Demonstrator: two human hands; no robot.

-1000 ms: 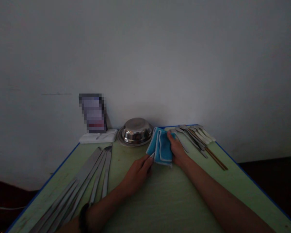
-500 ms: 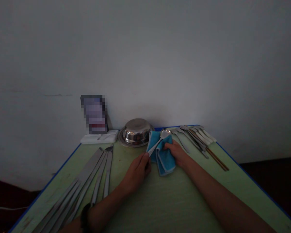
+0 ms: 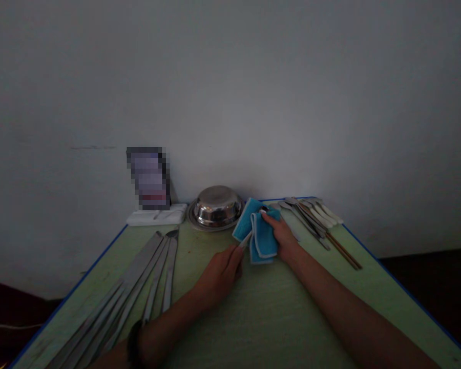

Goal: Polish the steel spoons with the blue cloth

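My left hand (image 3: 222,271) grips the handle end of a metal spoon (image 3: 246,240), which points away and to the right. Folded over the spoon's bowl is a blue cloth (image 3: 266,238) with pale edging, held closed in my right hand (image 3: 286,238). The cloth hides most of the spoon; only a bit of handle and a small shiny part of the bowl show. Both hands are above the middle of the green table (image 3: 276,318), in front of an upturned steel bowl (image 3: 217,207).
Several long metal utensils (image 3: 138,271) lie fanned out at left. On the right lie several spoons and forks (image 3: 305,220) and brown chopsticks (image 3: 343,251). A blurred-out phone-like device (image 3: 149,179) leans on the wall (image 3: 230,102) above a white object (image 3: 155,215).
The cloth has closed over the spoon's bowl, which was bare half a second ago. My right thumb now presses on top of it. My left hand has shifted slightly right.
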